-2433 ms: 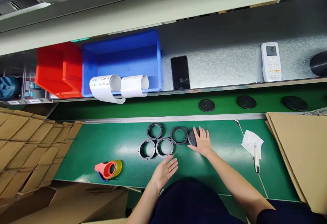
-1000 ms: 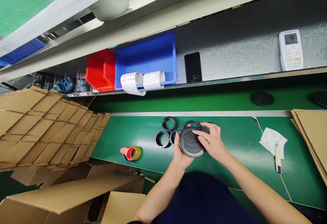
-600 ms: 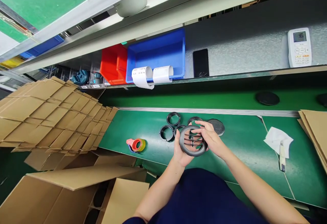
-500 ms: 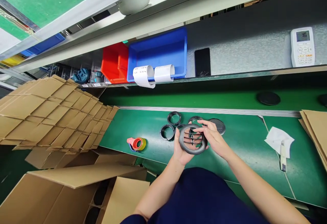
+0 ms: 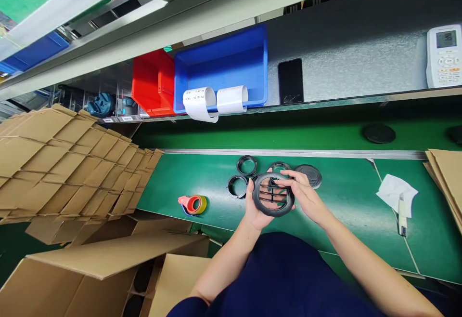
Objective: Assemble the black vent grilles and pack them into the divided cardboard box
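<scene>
A round black air vent with a thick rim and thin slats is held over the workbench. My left hand grips it at its left side and from beneath, its fingers showing through the slats. My right hand lies at the vent's upper right, fingers stretched over the rim and their tips at the slats. Its thumb is hidden. Just behind on the bench are black rings, among them a ring, another ring and a ring partly behind my hands. A black disc lies beyond my right hand.
A tape dispenser stands left on the green bench. A cutter lies on white paper at right. Cardboard dividers and an open carton fill the left. Above, a shelf holds a blue bin and a phone.
The view has shifted slightly, and the vent is tilted a little more face-on to me. My right hand's fingers are closer together at the slats. My left hand keeps its grip.
</scene>
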